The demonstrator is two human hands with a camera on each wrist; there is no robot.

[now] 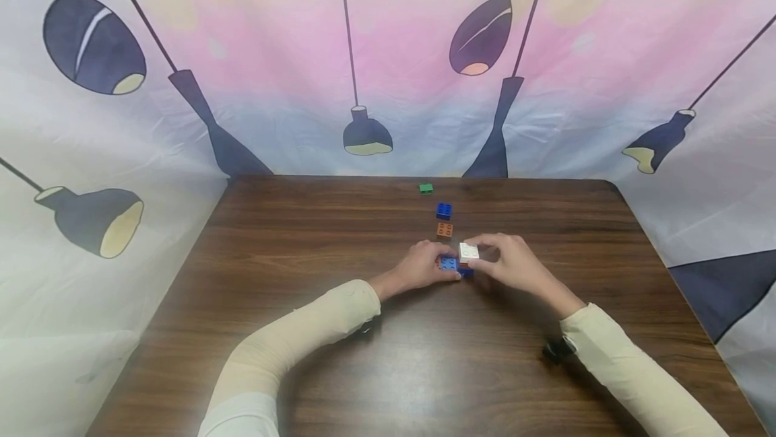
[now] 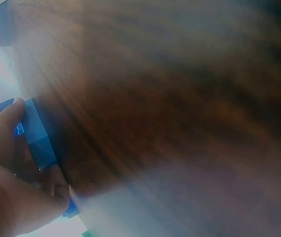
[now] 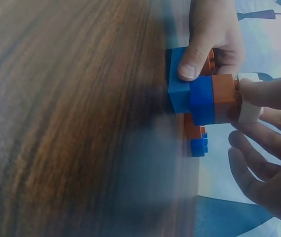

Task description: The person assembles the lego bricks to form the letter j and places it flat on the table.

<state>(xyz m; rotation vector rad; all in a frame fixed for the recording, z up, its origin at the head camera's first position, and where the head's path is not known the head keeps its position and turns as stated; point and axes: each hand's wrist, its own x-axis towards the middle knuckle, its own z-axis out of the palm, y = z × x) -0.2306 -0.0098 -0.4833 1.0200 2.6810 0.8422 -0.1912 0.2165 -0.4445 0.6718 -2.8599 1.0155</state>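
My left hand [image 1: 419, 266] grips a light blue brick [image 3: 179, 94] low on the table, its thumb pressed on the side. On one end of that brick stands a dark blue brick [image 3: 202, 101], with an orange brick [image 3: 224, 98] on top. A white brick [image 1: 469, 252] is over the orange one, pinched between the thumb and fingers of my right hand [image 1: 510, 262]. Some orange shows between the two in the right wrist view; I cannot tell if they are fully joined. Another orange brick [image 3: 211, 63] is partly hidden behind my left thumb.
Beyond the hands, a loose orange brick [image 1: 445, 229], a dark blue brick [image 1: 444, 211] and a green brick [image 1: 426, 188] lie in a rough line toward the back edge. The brown wooden table [image 1: 291, 221] ends at a lamp-patterned cloth [image 1: 291, 53].
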